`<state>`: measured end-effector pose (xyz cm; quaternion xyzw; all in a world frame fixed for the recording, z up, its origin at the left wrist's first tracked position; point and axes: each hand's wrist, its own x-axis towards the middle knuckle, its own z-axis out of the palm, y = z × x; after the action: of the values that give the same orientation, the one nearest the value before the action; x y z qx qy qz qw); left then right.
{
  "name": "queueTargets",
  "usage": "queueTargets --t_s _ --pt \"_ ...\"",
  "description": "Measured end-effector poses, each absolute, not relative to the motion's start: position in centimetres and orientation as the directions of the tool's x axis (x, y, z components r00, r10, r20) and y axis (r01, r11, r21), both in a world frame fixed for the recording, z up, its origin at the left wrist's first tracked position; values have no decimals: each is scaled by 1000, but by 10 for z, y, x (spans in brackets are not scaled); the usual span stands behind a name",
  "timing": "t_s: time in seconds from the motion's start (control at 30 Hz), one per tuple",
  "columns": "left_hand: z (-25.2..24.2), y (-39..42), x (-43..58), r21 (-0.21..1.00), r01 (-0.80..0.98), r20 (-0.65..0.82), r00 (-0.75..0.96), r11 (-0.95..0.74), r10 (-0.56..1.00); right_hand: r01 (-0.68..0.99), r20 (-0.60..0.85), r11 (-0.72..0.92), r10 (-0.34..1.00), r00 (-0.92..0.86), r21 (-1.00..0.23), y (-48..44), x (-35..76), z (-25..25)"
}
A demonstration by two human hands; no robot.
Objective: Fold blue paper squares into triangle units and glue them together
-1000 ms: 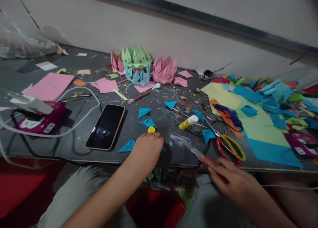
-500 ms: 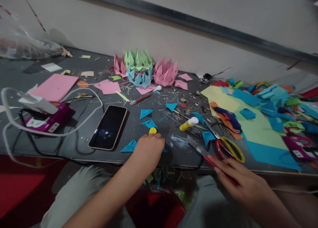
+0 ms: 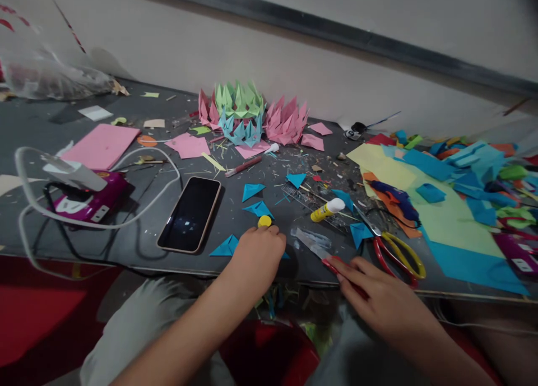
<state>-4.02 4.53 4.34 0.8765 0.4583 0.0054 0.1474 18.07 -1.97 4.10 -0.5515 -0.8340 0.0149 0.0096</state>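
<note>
My left hand (image 3: 263, 251) is closed, knuckles up, low over the near part of the table; its fingertips are hidden. A round yellow piece (image 3: 264, 221) shows at its far side, and I cannot tell if the fingers grip it. Blue folded paper triangles (image 3: 253, 192) lie in front and beside it, one partly under the hand. In my right hand (image 3: 378, 293) is a red-handled knife (image 3: 313, 244), its blade flat over a whitish smear on the table. A yellow glue stick with a white cap (image 3: 325, 210) lies just beyond the blade.
A phone (image 3: 190, 213) lies left of my hands, near a purple power strip (image 3: 94, 198) with looping cables. Scissors (image 3: 393, 246) and a blue glue gun (image 3: 393, 200) lie right, beside paper sheets (image 3: 458, 229). Folded paper crowns (image 3: 241, 128) stand at the back.
The knife in my right hand has moved left, its blade now across the whitish smear. My left hand stays in place over the blue paper. The whole view has shifted slightly.
</note>
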Motion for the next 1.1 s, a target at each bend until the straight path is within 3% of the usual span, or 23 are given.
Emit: queueTargets --t_s 0.63,1.1 --pt "42 45 -40 261 811 -152 570 -523 807 923 68 380 921 -384 61 -49 241 47" --pt "45 45 -46 298 819 -192 555 -490 810 924 29 380 925 -379 -47 -30 168 39"
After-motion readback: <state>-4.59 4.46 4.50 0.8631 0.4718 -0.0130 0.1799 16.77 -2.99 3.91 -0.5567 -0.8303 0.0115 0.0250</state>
